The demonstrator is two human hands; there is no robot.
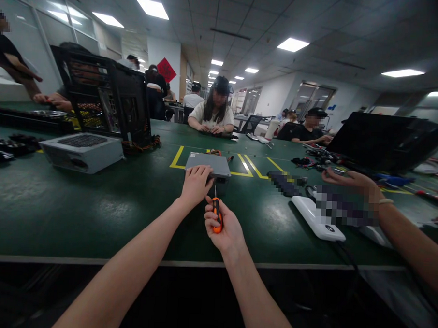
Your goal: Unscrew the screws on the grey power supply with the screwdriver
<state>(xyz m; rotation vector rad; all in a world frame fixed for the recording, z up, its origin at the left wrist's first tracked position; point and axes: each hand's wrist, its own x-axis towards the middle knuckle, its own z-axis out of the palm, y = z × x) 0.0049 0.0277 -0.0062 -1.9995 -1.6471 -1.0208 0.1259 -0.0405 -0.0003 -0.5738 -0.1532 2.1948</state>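
A grey metal computer power supply point(221, 165) lies on the green table in front of me, with a bundle of wires at its far side. My left hand point(196, 183) presses on its top near the left, fingers laid over the lid and thumb at the near edge, gripping it. In my right hand point(223, 227) is an orange and black screwdriver point(216, 217), fingers closed round the handle. Its shaft points away from me, up to the near face of the power supply. Whether the tip sits in a screw I cannot make out.
Another power supply point(85, 153) and an open black computer case point(109, 96) stand at left. At right lie a white power bank point(318, 219) and a dark monitor point(387, 142); a co-worker's arm point(394, 220) reaches in there. Yellow tape point(177, 157) marks the table point(137, 209).
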